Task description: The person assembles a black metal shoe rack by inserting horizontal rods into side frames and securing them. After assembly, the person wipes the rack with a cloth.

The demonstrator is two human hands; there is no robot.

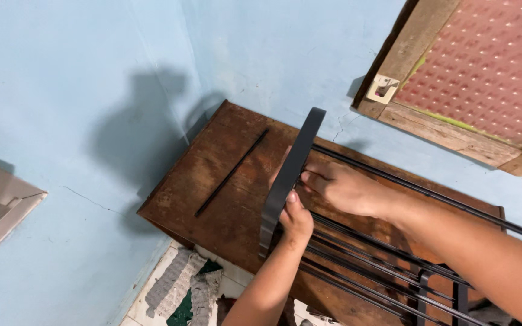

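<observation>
Gripping black end bracket (288, 175) between left hand (296, 218), right hand (339, 188) pinching rods (382, 241)

The desk (225, 199) is old brown wood, worn and stained, matt. On it the frame bar (291, 175) and rods (370, 241) look like black metal, smooth with a dull sheen. Left of the desk, the wall (92, 90) is matt pale-blue plaster, hairline-cracked. Below the desk lies knitted grey cloth (176, 284).
</observation>
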